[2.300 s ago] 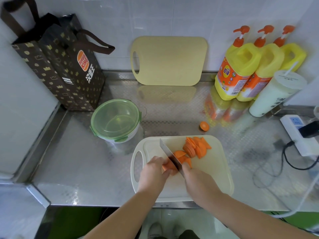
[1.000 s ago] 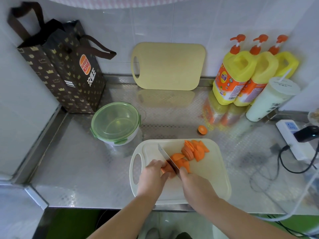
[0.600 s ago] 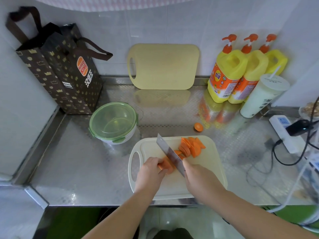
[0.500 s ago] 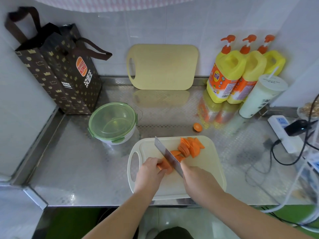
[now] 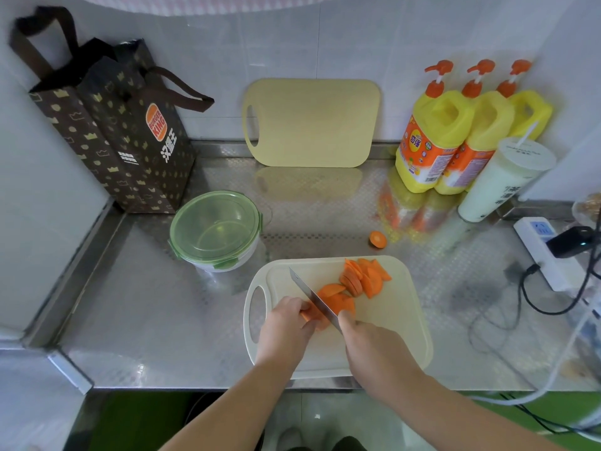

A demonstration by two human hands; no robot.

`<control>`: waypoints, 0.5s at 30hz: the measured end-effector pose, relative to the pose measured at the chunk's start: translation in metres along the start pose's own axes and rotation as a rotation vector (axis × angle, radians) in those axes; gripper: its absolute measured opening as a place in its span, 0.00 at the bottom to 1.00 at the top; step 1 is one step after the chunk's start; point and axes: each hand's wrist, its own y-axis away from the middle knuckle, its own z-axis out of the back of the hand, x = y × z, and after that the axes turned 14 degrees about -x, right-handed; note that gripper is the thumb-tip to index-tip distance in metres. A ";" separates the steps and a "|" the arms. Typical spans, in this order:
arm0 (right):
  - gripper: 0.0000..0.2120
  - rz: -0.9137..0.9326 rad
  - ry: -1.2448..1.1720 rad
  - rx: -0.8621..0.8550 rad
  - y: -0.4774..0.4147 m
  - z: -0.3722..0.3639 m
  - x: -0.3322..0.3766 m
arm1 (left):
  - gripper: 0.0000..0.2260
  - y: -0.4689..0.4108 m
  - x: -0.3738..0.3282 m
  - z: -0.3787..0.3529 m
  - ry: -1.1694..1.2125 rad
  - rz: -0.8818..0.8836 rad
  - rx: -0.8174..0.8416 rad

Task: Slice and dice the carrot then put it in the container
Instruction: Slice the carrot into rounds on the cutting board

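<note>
Orange carrot (image 5: 316, 320) pinched by left hand (image 5: 286, 327), right hand (image 5: 374, 348) gripping one knife (image 5: 310, 294), three yellow bottles (image 5: 487, 125)

The handle of the knife (image 5: 312, 296) is buried inside the right hand (image 5: 374, 343); only the blade shows. The uncut carrot piece (image 5: 314, 316) is mostly covered by the fingers (image 5: 294, 305) of the left hand (image 5: 286, 327) and crossed by the blade. At the surface's back right corner, the rearmost detergent bottle (image 5: 530, 112) is largely hidden behind its neighbour, and the lidded cup (image 5: 507, 180) covers its lower part. Label print is too small to read. Cables from the power strip (image 5: 546, 255) run out past the picture's right edge, which also cuts off a blurred object (image 5: 588, 206).
</note>
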 end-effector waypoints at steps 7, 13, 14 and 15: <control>0.21 0.006 0.013 0.003 -0.001 0.003 0.000 | 0.09 0.000 0.003 -0.004 0.004 0.001 -0.007; 0.19 0.027 0.020 0.014 0.000 0.004 0.001 | 0.10 -0.001 0.005 -0.005 0.001 -0.016 -0.015; 0.19 0.025 0.024 0.023 -0.001 0.004 0.001 | 0.10 -0.001 0.005 -0.005 -0.001 -0.018 -0.017; 0.19 0.022 0.021 0.032 -0.001 0.005 0.001 | 0.10 -0.001 0.005 -0.005 -0.004 -0.020 -0.017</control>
